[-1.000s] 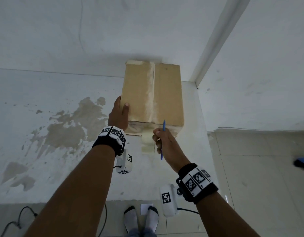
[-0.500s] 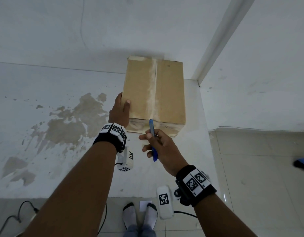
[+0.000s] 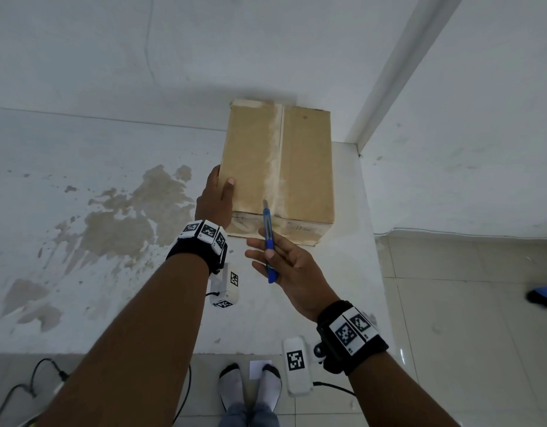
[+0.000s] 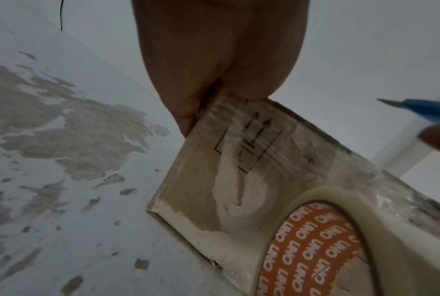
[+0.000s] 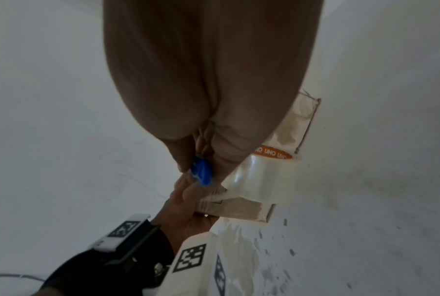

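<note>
A taped cardboard box [image 3: 278,167] lies on the white table [image 3: 297,309] against the wall. My left hand [image 3: 213,198] grips its near left corner, thumb on top; the left wrist view shows the same box [image 4: 214,170] corner. In front of the box, my right hand [image 3: 284,263] pinches a blue utility knife [image 3: 267,241], blade out, tip over the box's near top edge beside the tape seam. A roll of clear tape [image 5: 262,180] with an orange core [image 4: 315,246] stands against the box's near face. In the head view my right hand hides the roll.
The table top has worn brown patches [image 3: 118,223] on the left. Its right edge drops to a tiled floor [image 3: 466,318] where a blue object [image 3: 543,297] lies. A white corner post [image 3: 398,72] rises behind the box. Cables [image 3: 19,386] and my socked feet [image 3: 250,389] are below.
My right hand has turned from a fist below the box to looser fingers and brought the knife up, so its tip reaches the box's near edge. It now covers the tape roll. The left hand kept its hold.
</note>
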Demonstrator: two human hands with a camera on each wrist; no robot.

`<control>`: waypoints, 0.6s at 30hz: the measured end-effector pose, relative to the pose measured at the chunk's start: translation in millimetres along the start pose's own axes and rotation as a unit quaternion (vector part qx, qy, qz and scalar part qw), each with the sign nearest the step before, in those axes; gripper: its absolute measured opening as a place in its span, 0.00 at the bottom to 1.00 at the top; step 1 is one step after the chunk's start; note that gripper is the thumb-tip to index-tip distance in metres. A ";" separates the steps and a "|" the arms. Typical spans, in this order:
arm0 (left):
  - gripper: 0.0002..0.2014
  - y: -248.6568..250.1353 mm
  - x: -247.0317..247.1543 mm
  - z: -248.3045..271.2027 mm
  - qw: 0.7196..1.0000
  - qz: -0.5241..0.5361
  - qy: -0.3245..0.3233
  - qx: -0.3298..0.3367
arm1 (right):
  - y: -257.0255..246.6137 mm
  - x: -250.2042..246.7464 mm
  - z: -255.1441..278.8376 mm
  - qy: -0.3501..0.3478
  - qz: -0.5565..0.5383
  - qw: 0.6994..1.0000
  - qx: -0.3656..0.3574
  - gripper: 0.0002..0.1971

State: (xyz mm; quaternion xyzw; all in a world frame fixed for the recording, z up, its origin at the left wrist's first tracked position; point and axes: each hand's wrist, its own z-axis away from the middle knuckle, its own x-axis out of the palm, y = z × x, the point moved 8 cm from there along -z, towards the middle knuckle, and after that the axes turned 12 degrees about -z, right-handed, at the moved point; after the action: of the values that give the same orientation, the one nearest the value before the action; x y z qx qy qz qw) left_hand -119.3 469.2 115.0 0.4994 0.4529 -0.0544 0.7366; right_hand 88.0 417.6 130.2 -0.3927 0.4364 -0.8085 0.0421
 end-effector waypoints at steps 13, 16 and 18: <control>0.26 6.9 -7.5 3.2 0.998 -0.057 0.022 0.014 | -12.3 -20.2 -4.1 0.068 0.068 0.994 -0.044 0.11; 0.29 21.0 -25.0 13.6 0.981 -0.165 0.097 0.037 | -24.5 -25.3 -3.8 0.068 0.117 0.990 -0.046 0.11; 0.25 26.8 -43.8 34.3 0.969 -0.145 0.195 0.035 | -37.1 -31.3 -5.2 0.074 0.194 0.976 -0.059 0.11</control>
State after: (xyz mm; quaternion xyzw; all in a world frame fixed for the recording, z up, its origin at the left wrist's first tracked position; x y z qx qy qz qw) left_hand -109.5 439.2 168.1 0.4544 0.6534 -0.0779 0.6005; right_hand 116.3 456.7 137.3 -0.2409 0.5532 -0.7846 0.1427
